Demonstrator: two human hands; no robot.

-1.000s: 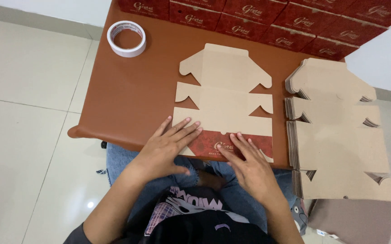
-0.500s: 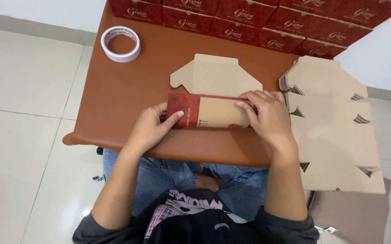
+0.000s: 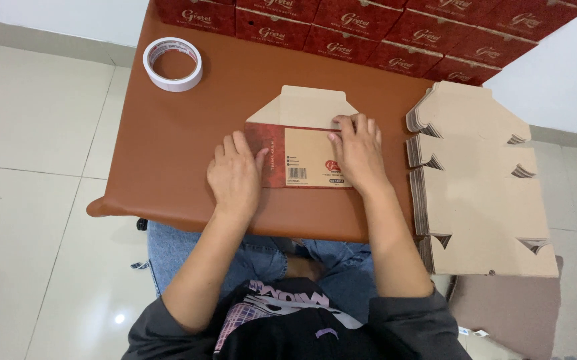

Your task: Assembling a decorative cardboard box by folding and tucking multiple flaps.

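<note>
We see a brown worktop point(image 3: 168, 173) carrying everything. Along its far edge runs a row of red boxes point(image 3: 342, 33), set side by side. At the right, partly off the worktop's edge, lies a tall stack of flat tan blanks point(image 3: 482, 200), their notched flaps fanned toward the right.

In the middle lies 1 folded carton point(image 3: 305, 153), flat on the worktop, its red printed side up with a tan panel across it and a tan flap sticking out at the far side. Both hands press on it with flat, spread fingers, gripping nothing. The left hand point(image 3: 235, 173) rests on the carton's left end, palm down, thumb over the red strip. The right hand point(image 3: 357, 152) lies on the carton's right end, its fingertips at the fold where the flap begins.

A tape roll point(image 3: 172, 64) lies flat near the worktop's far left corner, well apart from both hands.
</note>
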